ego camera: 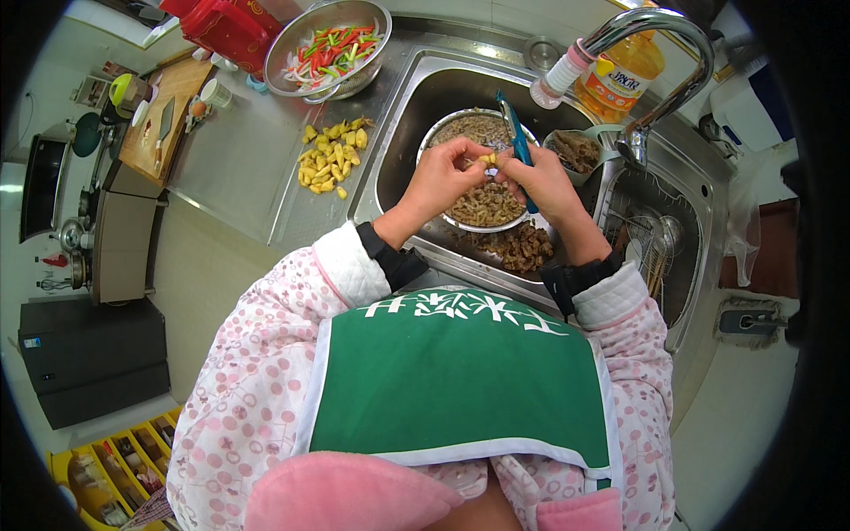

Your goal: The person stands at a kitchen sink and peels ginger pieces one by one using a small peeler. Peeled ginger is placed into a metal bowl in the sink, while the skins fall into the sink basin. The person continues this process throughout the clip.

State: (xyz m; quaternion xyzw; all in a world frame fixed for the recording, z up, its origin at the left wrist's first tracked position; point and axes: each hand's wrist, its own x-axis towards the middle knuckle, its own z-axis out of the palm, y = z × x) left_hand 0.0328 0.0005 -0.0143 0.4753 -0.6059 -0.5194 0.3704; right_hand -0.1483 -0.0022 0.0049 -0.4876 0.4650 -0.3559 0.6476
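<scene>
My left hand (448,174) pinches a small yellow root piece (489,159), perhaps ginger, over a round metal basin (477,227). My right hand (546,178) holds a blue-handled peeler (518,139), with its fingertips meeting the same piece. In the basin lie many small brown unpeeled roots (488,204), with cloudy water at the far side. The basin stands in the steel sink (392,159). A heap of brown scraps (524,249) lies on the sink floor on the near side. Peeled yellow pieces (330,159) are piled on the steel counter to the left.
A colander (284,56) of cut vegetables (339,53) stands at the back left. The faucet (697,50) arches over the sink's right. Near it are an oil bottle (621,76) and a bowl (584,176) of dark matter. A knife (164,126) lies on a cutting board (182,83).
</scene>
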